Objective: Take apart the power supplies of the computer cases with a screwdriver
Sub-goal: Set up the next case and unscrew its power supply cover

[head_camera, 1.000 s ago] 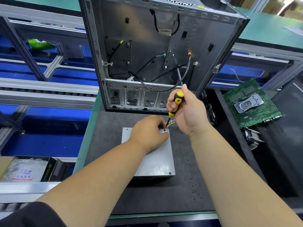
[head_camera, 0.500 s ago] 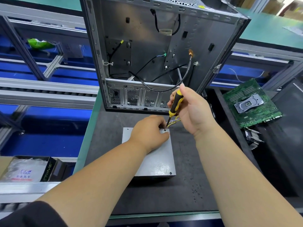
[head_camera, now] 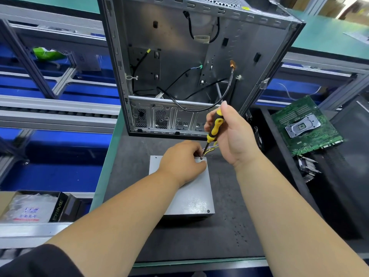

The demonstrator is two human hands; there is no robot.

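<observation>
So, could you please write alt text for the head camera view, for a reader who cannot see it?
A right hand holds a yellow-and-black screwdriver, tip on a corner screw of a grey metal power supply box, which the left hand steadies. Behind stands an open, empty grey computer case; a green motherboard lies at right.

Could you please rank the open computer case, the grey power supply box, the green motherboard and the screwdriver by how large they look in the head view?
1. Open grey metal computer case
2. Grey metal power supply box and green motherboard: similar, unsure
3. Yellow-and-black screwdriver

Power supply (head_camera: 191,192) matt grey metal; screwdriver (head_camera: 214,126) handle glossy yellow-black plastic
</observation>
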